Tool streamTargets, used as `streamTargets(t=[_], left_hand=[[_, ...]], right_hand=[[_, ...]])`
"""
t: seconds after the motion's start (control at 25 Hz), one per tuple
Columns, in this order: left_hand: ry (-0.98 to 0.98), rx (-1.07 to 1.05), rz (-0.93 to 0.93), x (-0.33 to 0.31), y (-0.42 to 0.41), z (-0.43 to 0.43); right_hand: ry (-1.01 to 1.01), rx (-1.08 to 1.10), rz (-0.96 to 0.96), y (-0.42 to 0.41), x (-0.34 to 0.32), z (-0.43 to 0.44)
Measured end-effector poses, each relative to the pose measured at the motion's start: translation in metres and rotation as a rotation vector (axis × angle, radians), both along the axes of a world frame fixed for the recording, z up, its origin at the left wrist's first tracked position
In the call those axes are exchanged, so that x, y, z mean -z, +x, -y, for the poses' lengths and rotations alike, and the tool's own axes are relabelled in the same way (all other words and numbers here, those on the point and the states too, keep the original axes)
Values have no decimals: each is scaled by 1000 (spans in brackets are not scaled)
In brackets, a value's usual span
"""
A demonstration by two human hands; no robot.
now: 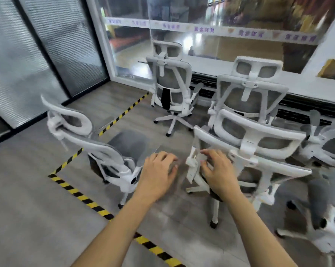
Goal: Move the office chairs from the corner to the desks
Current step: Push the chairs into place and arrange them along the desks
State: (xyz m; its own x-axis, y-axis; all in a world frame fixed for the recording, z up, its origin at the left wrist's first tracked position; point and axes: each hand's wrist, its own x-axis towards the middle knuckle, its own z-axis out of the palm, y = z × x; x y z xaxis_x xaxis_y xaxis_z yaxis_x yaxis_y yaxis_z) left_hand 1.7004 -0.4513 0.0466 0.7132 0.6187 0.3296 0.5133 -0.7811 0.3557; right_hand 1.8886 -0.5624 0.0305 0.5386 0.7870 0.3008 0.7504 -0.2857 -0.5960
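Several white-framed office chairs with grey mesh stand in a corner marked off by tape. One chair (97, 143) is at the left, its seat turned towards the middle. Another chair (255, 151) is right in front of me, back facing me. Two more chairs (170, 81) (251, 93) stand farther back by the window. My left hand (159, 174) hovers between the left chair and the near chair, fingers loosely curled, holding nothing. My right hand (218, 170) reaches towards the near chair's left edge, fingers spread close to its armrest (192, 164); I cannot tell whether it touches.
Yellow-black floor tape (80, 195) outlines the corner area. A glass wall (201, 35) and a white ledge (211, 64) lie behind the chairs. Dark-framed blinds (37, 54) stand at the left. More chairs (317, 209) crowd the right edge. Grey floor (28, 209) spreads out at the left.
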Motion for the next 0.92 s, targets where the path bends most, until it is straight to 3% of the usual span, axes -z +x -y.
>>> streamTargets(t=[0.2, 0.4, 0.6, 0.92], left_hand=[[-37, -168, -23, 13, -114, -76], [-50, -287, -33, 20, -178, -167], [-107, -349, -102, 27, -229, -279], [-215, -384, -45, 39, -296, -463]], right_hand=[[-11, -180, -5, -103, 13, -96], [-29, -282, -38, -154, 22, -211], [-20, -307, -128, -199, 34, -325], [-130, -310, -61, -262, 50, -435]])
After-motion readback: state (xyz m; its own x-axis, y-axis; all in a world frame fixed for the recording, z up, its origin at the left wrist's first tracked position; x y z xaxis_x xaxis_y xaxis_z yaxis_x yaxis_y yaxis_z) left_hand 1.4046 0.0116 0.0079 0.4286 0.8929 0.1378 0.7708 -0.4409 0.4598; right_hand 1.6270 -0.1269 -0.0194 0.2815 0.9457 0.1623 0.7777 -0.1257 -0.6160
